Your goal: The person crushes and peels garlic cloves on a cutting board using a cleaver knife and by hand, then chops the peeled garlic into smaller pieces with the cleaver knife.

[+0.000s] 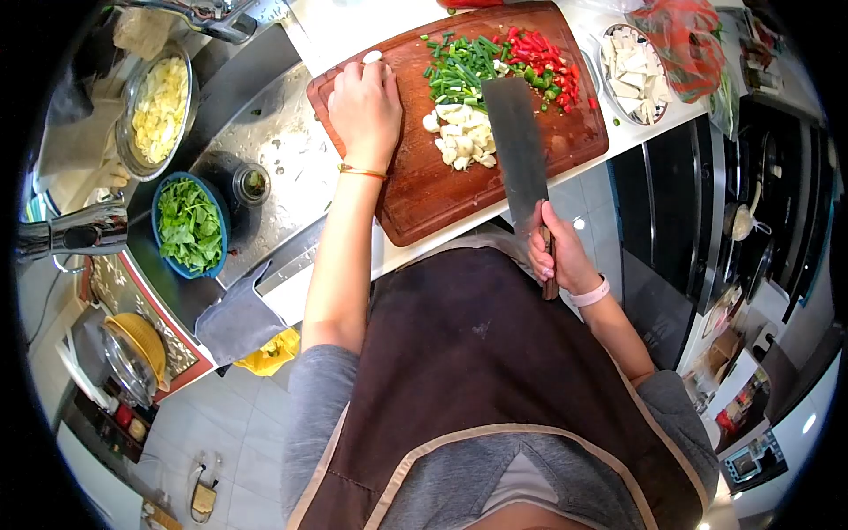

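Your right hand (562,247) grasps the cleaver (518,146) by its handle, just off the near edge of the cutting board (420,201). The blade points away from you and extends over the board; blade contact cannot be determined. Your left hand (366,110) lies palm-down on the board's left side, fingers bent. 1 white clove (372,56) sits at its fingertips; whether the fingers grip anything cannot be determined.

Immediately left of the blade, locate the white chopped pieces (465,137). Beyond them lie the cut green stalks (461,69); the chopped red peppers (537,51) lie to their right.

Right of the board, a plate (655,115) carries white slices (634,78). To your left, a blue basin (225,228) contains green leaves (187,224); beyond it, a metal bowl (126,148) contains yellow pieces (161,108).
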`<state>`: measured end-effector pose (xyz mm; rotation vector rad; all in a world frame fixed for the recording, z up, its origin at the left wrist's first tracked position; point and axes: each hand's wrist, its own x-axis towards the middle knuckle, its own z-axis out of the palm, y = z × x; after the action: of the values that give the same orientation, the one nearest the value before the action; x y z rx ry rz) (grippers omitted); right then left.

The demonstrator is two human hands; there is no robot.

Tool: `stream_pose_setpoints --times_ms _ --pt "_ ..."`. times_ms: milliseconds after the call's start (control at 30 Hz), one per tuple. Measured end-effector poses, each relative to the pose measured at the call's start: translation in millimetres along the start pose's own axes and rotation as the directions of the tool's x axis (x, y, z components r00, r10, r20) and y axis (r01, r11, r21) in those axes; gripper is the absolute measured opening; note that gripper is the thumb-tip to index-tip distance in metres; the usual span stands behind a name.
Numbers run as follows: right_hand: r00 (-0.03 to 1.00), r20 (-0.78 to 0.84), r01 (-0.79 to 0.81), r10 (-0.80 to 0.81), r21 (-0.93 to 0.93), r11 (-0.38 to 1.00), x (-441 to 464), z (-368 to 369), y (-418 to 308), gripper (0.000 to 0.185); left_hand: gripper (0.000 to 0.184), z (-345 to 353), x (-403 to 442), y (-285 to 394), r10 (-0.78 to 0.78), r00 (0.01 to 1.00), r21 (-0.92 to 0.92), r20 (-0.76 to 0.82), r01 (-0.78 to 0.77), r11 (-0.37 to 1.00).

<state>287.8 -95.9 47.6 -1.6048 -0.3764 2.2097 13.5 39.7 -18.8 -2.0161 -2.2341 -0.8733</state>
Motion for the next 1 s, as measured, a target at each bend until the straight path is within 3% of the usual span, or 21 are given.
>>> stream_pose_setpoints --times_ms 67,133,167,233,300,367,467,500,567,600,667,733,767,800,833,867,933,1000 --pt "1.000 0.006 0.026 -0.026 -0.004 1.000 -1.5 0.8 2.2 0.058 0.012 -1.0 -9.6 -3.1 0.063 0.997 -0.028 0.053 -0.061 0.998" --pt "0.999 -0.007 0.043 -0.043 -0.033 0.999 -1.5 -0.1 4.9 0.057 0.011 -29.4 -32.6 3.6 0.042 0.964 0.007 0.264 -0.046 0.999" --pt "0.996 -0.054 0.055 -0.064 -0.152 0.987 2.1 -2.9 9.3 0.056 0.008 -33.1 -50.2 0.6 0.095 0.974 -0.133 0.205 -0.069 0.989" --pt "0.986 -0.140 0.043 -0.091 -0.316 0.948 5.1 -0.5 14.2 0.053 0.011 -50.8 -73.2 4.5 0.037 0.946 -0.200 0.323 0.030 0.979" --pt "0.987 -0.089 0.092 -0.133 -0.363 0.927 9.7 2.5 23.3 0.053 0.014 -67.2 -87.2 6.7 0.005 0.920 -0.207 0.392 0.083 0.975" --pt "0.979 0.012 0.192 -0.203 -0.382 0.904 17.2 4.3 34.7 0.054 0.023 -78.2 -92.0 7.6 -0.200 0.879 -0.302 0.433 0.350 0.887" --pt "0.888 0.111 0.436 -0.446 -0.510 0.742 31.5 21.8 48.3 0.055 0.023 -90.0 -101.6 -15.6 -0.365 0.876 -0.394 0.317 0.471 0.789" --pt "0.890 0.112 0.433 -0.441 -0.510 0.744 40.6 16.2 58.7 0.055 0.019 -94.7 -102.8 -22.0 -0.425 0.860 -0.392 0.285 0.508 0.767" --pt "0.944 -0.024 0.216 -0.329 -0.708 0.672 59.6 6.1 72.9 0.056 0.017 -98.8 -108.4 -38.6 -0.444 0.862 -0.425 0.244 0.506 0.750" --pt "0.943 -0.010 0.226 -0.333 -0.715 0.662 59.7 10.1 63.1 0.056 0.016 -99.2 -110.1 -43.6 -0.461 0.853 -0.413 0.244 0.522 0.746" --pt "0.989 -0.132 -0.026 -0.070 -0.612 0.791 39.9 24.5 45.7 0.056 0.015 -99.5 -112.8 -45.4 -0.452 0.849 -0.422 0.272 0.528 0.737" --pt "0.996 -0.084 -0.040 -0.007 -0.546 0.837 32.5 23.7 31.3 0.059 0.012 -93.3 -115.4 -44.1 -0.401 0.873 -0.457 0.279 0.487 0.744" --pt "0.977 0.073 -0.162 0.198 -0.342 0.925 24.8 22.9 21.3 0.060 0.012 -88.7 -115.3 -40.7 -0.370 0.885 -0.480 0.282 0.464 0.745" --pt "0.895 0.265 -0.334 0.360 -0.139 0.932 16.1 22.5 17.2 0.062 0.012 -86.3 -117.7 -35.7 -0.340 0.893 -0.497 0.294 0.447 0.744" --pt "0.835 0.383 -0.391 0.395 -0.092 0.916 13.4 21.2 13.8 0.065 0.012 -87.3 -112.9 -26.7 -0.295 0.908 -0.474 0.297 0.409 0.780" --pt "0.838 0.380 -0.386 0.392 -0.095 0.918 13.4 16.9 14.4 0.065 0.013 -82.6 -113.2 -22.4 -0.258 0.913 -0.450 0.315 0.383 0.807" --pt "0.674 0.643 -0.494 0.362 0.029 0.869 13.2 10.7 16.9 0.065 0.017 -73.5 -111.4 -14.4 -0.145 0.937 -0.480 0.319 0.291 0.827" --pt "0.657 0.661 -0.493 0.362 0.014 0.870 11.3 9.4 17.3 0.066 0.028 -69.2 -101.4 -3.5 0.009 0.959 -0.412 0.283 0.113 0.904"
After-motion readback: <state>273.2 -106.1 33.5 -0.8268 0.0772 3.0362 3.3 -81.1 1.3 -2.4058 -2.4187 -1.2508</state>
